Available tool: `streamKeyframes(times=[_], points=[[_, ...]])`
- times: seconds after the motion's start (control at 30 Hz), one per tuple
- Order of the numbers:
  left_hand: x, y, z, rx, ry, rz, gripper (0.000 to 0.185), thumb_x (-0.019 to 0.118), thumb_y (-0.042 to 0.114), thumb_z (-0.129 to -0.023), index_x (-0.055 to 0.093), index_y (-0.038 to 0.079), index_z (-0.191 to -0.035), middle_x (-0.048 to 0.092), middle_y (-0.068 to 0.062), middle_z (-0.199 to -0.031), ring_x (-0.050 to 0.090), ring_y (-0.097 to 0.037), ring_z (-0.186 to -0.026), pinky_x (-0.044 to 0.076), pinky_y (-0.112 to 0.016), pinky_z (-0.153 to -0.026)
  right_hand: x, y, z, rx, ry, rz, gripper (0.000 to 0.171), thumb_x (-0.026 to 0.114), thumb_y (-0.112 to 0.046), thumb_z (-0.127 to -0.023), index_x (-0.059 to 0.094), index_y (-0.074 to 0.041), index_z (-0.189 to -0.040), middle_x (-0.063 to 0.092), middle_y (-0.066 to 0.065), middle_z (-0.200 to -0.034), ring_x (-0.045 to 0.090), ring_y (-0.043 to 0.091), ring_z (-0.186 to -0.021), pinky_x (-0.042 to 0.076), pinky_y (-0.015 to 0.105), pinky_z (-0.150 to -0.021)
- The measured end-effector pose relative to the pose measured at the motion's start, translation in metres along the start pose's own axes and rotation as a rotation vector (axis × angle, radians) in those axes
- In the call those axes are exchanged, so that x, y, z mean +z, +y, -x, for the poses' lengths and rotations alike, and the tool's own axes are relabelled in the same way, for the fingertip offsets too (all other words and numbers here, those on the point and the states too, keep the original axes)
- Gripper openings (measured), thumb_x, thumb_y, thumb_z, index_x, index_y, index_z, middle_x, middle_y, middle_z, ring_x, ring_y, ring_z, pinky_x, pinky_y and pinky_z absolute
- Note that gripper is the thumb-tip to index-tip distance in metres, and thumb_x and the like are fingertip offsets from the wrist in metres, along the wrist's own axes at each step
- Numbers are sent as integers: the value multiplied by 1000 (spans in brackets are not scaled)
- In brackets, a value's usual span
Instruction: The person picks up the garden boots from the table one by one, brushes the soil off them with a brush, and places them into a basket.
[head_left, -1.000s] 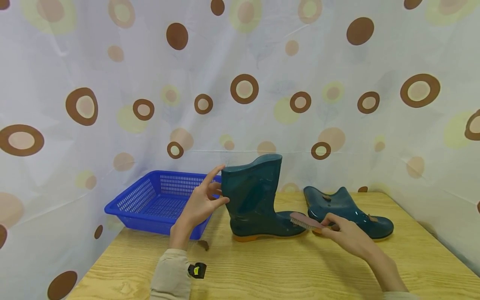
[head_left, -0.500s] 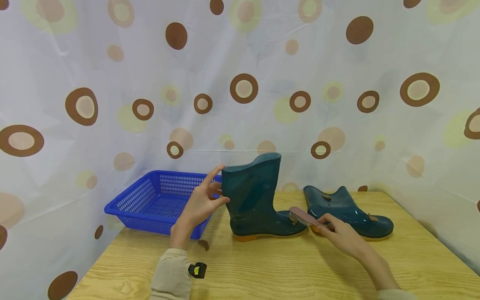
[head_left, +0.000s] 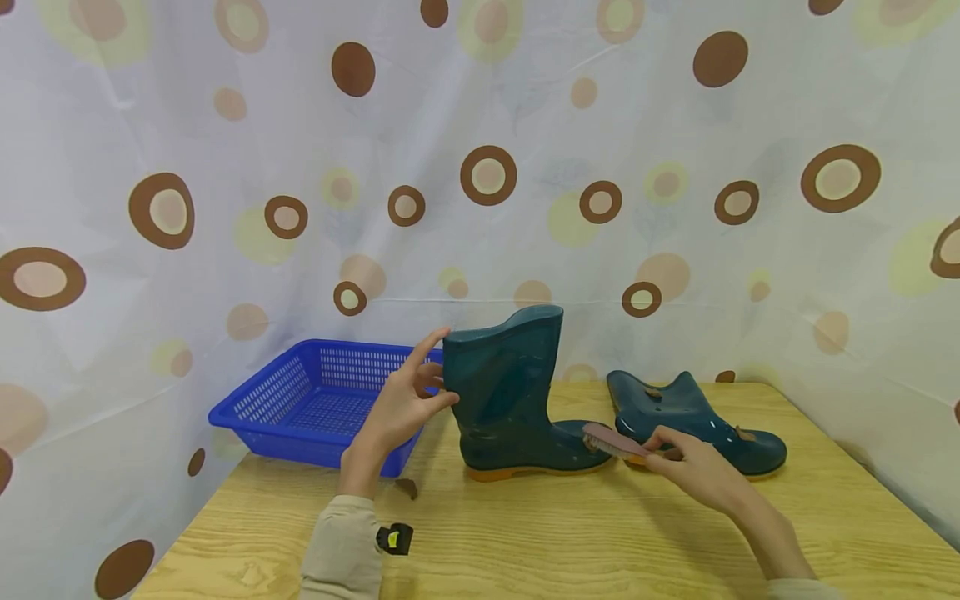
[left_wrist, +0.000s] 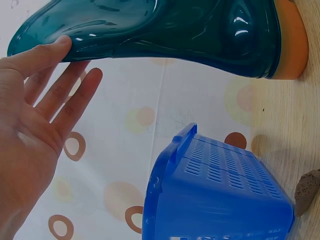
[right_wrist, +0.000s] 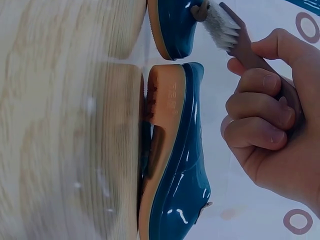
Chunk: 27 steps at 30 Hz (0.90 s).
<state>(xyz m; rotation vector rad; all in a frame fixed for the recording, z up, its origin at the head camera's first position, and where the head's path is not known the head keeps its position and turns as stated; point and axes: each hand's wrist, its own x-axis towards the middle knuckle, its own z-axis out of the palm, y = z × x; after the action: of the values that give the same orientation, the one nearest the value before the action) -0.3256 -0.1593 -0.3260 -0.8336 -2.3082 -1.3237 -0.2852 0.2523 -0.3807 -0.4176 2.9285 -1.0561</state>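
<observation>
A teal rain boot (head_left: 504,400) with an orange sole stands upright on the table, toe to the right. My left hand (head_left: 405,396) holds its shaft at the back edge; in the left wrist view the thumb (left_wrist: 62,44) lies on the near face and the other fingers reach behind. My right hand (head_left: 693,471) grips a scrub brush (head_left: 611,439) by its handle, fingers curled round it in the right wrist view. The white bristles (right_wrist: 221,26) are at the boot's toe, against a brown lump of mud (right_wrist: 201,11).
The other rain boot (head_left: 690,417) lies on its side to the right, with brown bits of mud on it. A blue plastic basket (head_left: 300,450) stands at left. A brown mud clump (head_left: 407,489) lies before it on the wooden table (head_left: 525,542).
The brush has shifted slightly back and forth over the boot's toe, with the right hand moving along. The left hand and the boot have stayed almost still.
</observation>
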Motion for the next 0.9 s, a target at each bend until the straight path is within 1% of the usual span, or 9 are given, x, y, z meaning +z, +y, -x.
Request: streamKeyframes(times=[0.13, 0.2, 0.37, 0.47, 0.57, 0.67, 0.73, 0.83, 0.9], points=[[0, 0, 0, -1, 1, -2, 86, 74, 6, -88, 28, 30, -157, 73, -7, -105, 69, -21, -95, 59, -29, -78, -2, 0, 1, 2, 12, 11, 25, 58, -35, -99, 63, -12, -109, 69, 11, -115, 68, 27, -99, 54, 44, -74], [0, 0, 0, -2, 2, -4, 86, 73, 6, -88, 28, 32, -156, 73, -7, -105, 69, -21, -95, 59, -30, -79, -3, 0, 1, 5, 30, 16, 26, 57, -35, -99, 64, -12, -110, 70, 9, -110, 66, 23, -93, 52, 40, -71], [0, 1, 1, 5, 5, -3, 87, 73, 6, -88, 28, 36, -155, 73, -8, -105, 69, -21, -95, 60, -32, -79, -1, 0, 0, 21, 87, 12, 33, 52, -37, -102, 62, -9, -117, 68, 7, -96, 56, 19, -78, 43, 33, -64], [0, 1, 1, 3, 3, -1, 87, 73, 6, -88, 28, 39, -155, 73, -8, -106, 69, -21, -95, 60, -33, -79, 2, 1, -2, 40, 88, 9, 36, 51, -37, -103, 60, -6, -120, 64, 8, -89, 51, 18, -72, 40, 32, -62], [0, 1, 1, -8, 1, -2, 87, 74, 7, -88, 28, 42, -154, 73, -7, -106, 69, -21, -95, 60, -32, -79, 6, 3, -4, 41, 60, 14, 36, 51, -35, -103, 58, -4, -122, 65, 9, -94, 55, 19, -77, 43, 33, -64], [0, 1, 1, -11, -2, -1, 88, 74, 7, -88, 27, 43, -154, 73, -7, -106, 69, -21, -96, 60, -32, -79, 7, 6, -4, 20, 35, 14, 33, 52, -32, -103, 59, -4, -119, 68, 12, -108, 63, 24, -92, 49, 37, -71], [0, 1, 1, -7, -3, 1, 88, 74, 7, -88, 27, 43, -154, 73, -7, -106, 69, -21, -96, 60, -32, -80, 6, 6, -3, 12, 25, 7, 30, 53, -31, -102, 60, -5, -116, 68, 14, -114, 65, 28, -100, 51, 39, -74], [0, 0, 0, -1, -3, 5, 87, 73, 6, -88, 28, 40, -155, 73, -7, -106, 69, -21, -96, 60, -33, -80, 5, 6, -3, 7, 26, 10, 27, 54, -32, -102, 62, -8, -111, 68, 13, -116, 65, 29, -103, 52, 40, -76], [0, 0, 0, 0, -1, 5, 87, 73, 6, -88, 28, 38, -155, 73, -7, -105, 70, -21, -96, 60, -33, -80, 4, 5, -2, 13, 22, 15, 26, 55, -33, -101, 62, -9, -109, 67, 12, -117, 65, 28, -103, 51, 39, -75]])
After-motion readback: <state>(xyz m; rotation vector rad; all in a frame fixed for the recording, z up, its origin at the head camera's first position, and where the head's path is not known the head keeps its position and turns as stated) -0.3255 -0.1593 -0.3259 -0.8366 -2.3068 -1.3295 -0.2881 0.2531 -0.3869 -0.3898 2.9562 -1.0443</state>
